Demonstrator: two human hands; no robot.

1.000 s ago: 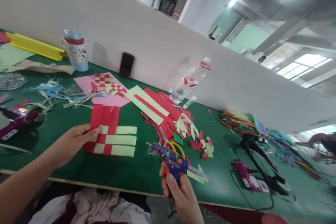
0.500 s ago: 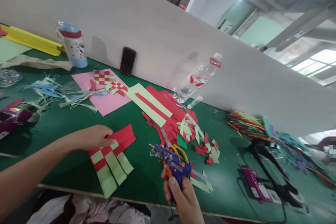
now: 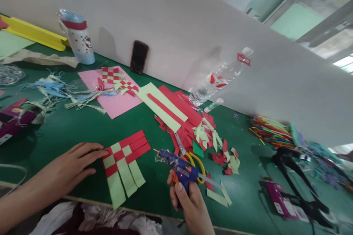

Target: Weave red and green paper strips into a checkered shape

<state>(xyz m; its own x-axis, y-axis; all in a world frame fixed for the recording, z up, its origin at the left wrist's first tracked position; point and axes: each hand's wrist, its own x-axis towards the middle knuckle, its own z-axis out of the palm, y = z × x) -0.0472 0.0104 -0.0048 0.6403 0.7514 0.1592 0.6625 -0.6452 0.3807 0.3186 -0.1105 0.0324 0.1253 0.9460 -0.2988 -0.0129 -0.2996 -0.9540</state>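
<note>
Red and pale green paper strips are woven into a checkered piece [image 3: 123, 156] that lies flat near the table's front edge, its strip ends loose to the right and front. My left hand [image 3: 82, 161] is at its left side, fingers apart, one fingertip at the upper left corner. In my right hand [image 3: 186, 198] is a blue hot glue gun [image 3: 179, 167], its nozzle pointing left toward the woven piece. A clear glue stick sticks out of its back end. A small red light shows on the gun's body. Scissors [image 3: 197, 165] with yellow handles lie just behind it.
Behind lie red paper [image 3: 179, 99], a pale green sheet [image 3: 165, 110] and scraps [image 3: 230, 159]. Pink paper [image 3: 113, 104] holds small woven pieces. A water bottle [image 3: 217, 80], phone [image 3: 139, 57] and cup [image 3: 78, 38] stand by the wall. Colourful pipe cleaners [image 3: 270, 132] are right.
My left hand has let go of the woven paper and drawn back to its left with fingers spread. The paper now lies flatter. The glue gun stays in my right hand; the view has shifted.
</note>
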